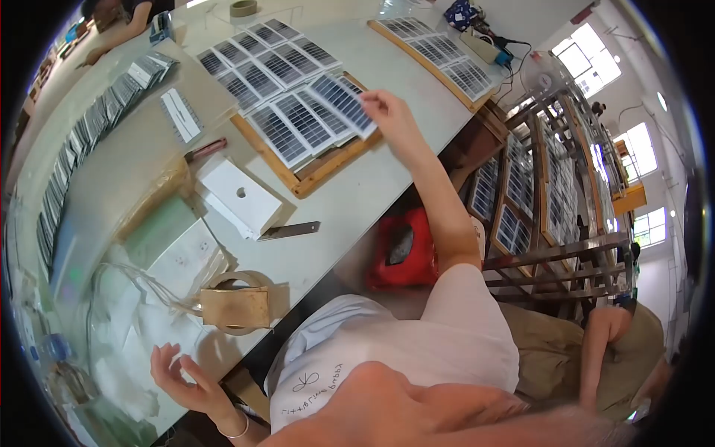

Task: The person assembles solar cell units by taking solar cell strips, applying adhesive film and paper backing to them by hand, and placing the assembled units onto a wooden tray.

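Observation:
My right hand (389,119) pinches the edge of a small solar panel (339,102), tilted over a wooden-framed tray (299,185). Beneath and beside it, several similar panels (279,134) lie in rows on that tray. More panels (279,59) extend in rows behind it on the table. My left hand (186,380), with a bracelet at the wrist, is raised near the front edge of the table. Its fingers are loosely bent and apart, with nothing in them. Closest to it is a tan tape roll or holder (235,302).
A long overlapping row of dark strips (89,130) curves along the left. White boards (237,195), a metal ruler (290,230) and a cutter (206,149) lie mid-table. Another panel tray (439,59) is at the far edge. A panel rack (547,179) and a red bag (406,249) are at right.

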### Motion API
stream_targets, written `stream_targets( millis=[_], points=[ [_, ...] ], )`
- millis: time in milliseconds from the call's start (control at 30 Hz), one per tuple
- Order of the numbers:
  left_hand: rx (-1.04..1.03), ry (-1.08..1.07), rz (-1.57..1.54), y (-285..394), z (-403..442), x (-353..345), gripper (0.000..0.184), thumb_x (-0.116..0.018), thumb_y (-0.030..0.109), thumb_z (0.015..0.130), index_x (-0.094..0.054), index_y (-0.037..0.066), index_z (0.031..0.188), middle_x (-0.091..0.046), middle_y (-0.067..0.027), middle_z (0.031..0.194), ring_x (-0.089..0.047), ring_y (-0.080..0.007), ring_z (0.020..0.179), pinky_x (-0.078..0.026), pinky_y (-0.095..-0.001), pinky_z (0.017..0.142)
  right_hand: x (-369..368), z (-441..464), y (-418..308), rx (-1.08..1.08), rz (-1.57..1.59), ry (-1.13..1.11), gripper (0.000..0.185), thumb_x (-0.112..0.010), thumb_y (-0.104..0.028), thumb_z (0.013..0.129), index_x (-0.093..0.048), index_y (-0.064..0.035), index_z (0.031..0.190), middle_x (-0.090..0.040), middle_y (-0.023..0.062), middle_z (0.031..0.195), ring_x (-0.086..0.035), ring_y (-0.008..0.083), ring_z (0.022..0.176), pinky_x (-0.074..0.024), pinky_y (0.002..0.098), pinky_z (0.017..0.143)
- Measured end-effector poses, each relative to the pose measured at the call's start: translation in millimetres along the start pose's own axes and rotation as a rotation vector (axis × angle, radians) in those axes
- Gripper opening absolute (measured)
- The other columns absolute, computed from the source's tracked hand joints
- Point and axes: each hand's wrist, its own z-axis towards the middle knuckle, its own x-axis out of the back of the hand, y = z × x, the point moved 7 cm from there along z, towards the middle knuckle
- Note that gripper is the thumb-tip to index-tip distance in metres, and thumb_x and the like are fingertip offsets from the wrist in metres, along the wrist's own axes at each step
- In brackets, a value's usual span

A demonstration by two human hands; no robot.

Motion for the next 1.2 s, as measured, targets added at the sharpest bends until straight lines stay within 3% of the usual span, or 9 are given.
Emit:
stream_targets(
  millis=[167, 233, 467, 600, 733, 833, 967, 1033, 1200],
  points=[
    [-0.165, 0.066, 0.551, -2.3, 10.9, -1.2, 0.034, -0.071, -0.002, 0.088, -0.068, 0.003, 0.122, -0.064, -0.0185, 0.121, -0.058, -0.0364, 0.119, -0.046, -0.0476, 0.101, 6.1, 49.1, 72.7, 0.274, -0.416, 0.27, 0.022, -0.065, -0.018, 0.094, -0.072, -0.0005, 0.105, -0.07, 0.0157, 0.084, -0.066, 0.0255, 0.077, -0.0518, 0.0368, 0.073],
    [-0.173, 0.055, 0.563, -14.1, 9.9, -3.9, 0.036, -0.073, -0.003, 0.082, -0.068, 0.003, 0.117, -0.065, -0.0172, 0.119, -0.059, -0.0373, 0.116, -0.046, -0.0491, 0.1, 0.8, 53.8, 77.3, 0.328, -0.567, 0.105, 0.022, -0.065, -0.02, 0.087, -0.071, 0.0011, 0.091, -0.065, 0.0229, 0.075, -0.064, 0.0302, 0.072, -0.044, 0.0449, 0.064],
    [-0.095, 0.065, 0.357, -14.1, 10.6, 5.6, 0.037, -0.081, 0.007, 0.074, -0.069, 0.011, 0.108, -0.063, -0.0118, 0.111, -0.059, -0.0353, 0.111, -0.048, -0.047, 0.097, 10.3, 90.7, 152.7, 0.438, -0.712, 0.002, 0.024, -0.065, -0.017, 0.098, -0.072, -0.0022, 0.116, -0.07, 0.0198, 0.108, -0.064, 0.0373, 0.102, -0.0499, 0.045, 0.093],
    [-0.058, 0.114, 0.403, -18.7, 6.6, 9.6, 0.035, -0.08, 0.01, 0.077, -0.068, 0.013, 0.11, -0.063, -0.0093, 0.114, -0.057, -0.0339, 0.118, -0.046, -0.0455, 0.101, -8.2, 44.8, 33.0, 0.418, -0.983, 0.33, 0.032, -0.061, -0.02, 0.104, -0.064, -0.0036, 0.131, -0.06, 0.0172, 0.122, -0.06, 0.0348, 0.111, -0.0502, 0.0444, 0.091],
    [-0.076, 0.205, 0.34, -14.2, 6.4, 18.6, 0.051, -0.08, 0.011, 0.078, -0.062, 0.013, 0.125, -0.062, -0.0094, 0.11, -0.057, -0.0328, 0.112, -0.046, -0.0443, 0.099, -64.5, -8.1, -82.6, 0.575, -0.358, 0.014, 0.025, -0.057, -0.016, 0.107, -0.066, -0.003, 0.127, -0.057, 0.0153, 0.122, -0.058, 0.0318, 0.112, -0.0519, 0.0396, 0.089],
    [0.112, 0.261, 0.167, -35.9, 33.2, 67.2, 0.063, -0.076, 0.017, 0.086, -0.053, 0.01, 0.144, -0.064, -0.0104, 0.108, -0.06, -0.028, 0.103, -0.048, -0.0407, 0.092, -96.7, -38.8, -145.5, 0.732, -0.34, -0.1, 0.022, -0.057, -0.013, 0.106, -0.067, -0.0017, 0.122, -0.056, 0.0158, 0.124, -0.059, 0.0319, 0.112, -0.0508, 0.0392, 0.091],
    [0.0, 0.383, 0.281, -65.0, 94.0, 152.4, 0.069, -0.074, 0.023, 0.091, -0.042, 0.005, 0.15, -0.067, -0.0101, 0.101, -0.063, -0.0254, 0.096, -0.052, -0.0377, 0.086, -135.0, -39.9, -175.3, 1.106, -0.238, -0.199, 0.021, -0.061, -0.007, 0.101, -0.07, -0.005, 0.12, -0.059, 0.0148, 0.12, -0.061, 0.0267, 0.1, -0.05, 0.0344, 0.082],
    [0.137, 0.373, 0.227, -86.2, 120.3, 177.4, 0.077, -0.074, 0.026, 0.092, -0.034, 0.001, 0.153, -0.068, -0.0116, 0.1, -0.066, -0.023, 0.09, -0.054, -0.0364, 0.081, -155.1, -51.6, -188.4, 1.622, -0.3, -0.203, 0.019, -0.07, 0.001, 0.093, -0.067, -0.0083, 0.11, -0.055, 0.0101, 0.106, -0.058, 0.0273, 0.096, -0.0541, 0.0371, 0.079],
    [0.39, 0.481, -0.16, -133.6, 175.2, 228.0, 0.088, -0.076, 0.025, 0.092, -0.022, -0.002, 0.156, -0.071, -0.0121, 0.1, -0.067, -0.0175, 0.082, -0.056, -0.0322, 0.074, -181.5, -66.6, -205.7, 1.656, -0.298, -0.209, 0.023, -0.067, -0.003, 0.096, -0.061, -0.0049, 0.118, -0.058, 0.0128, 0.104, -0.059, 0.0255, 0.093, -0.0517, 0.035, 0.08]
  ],
)
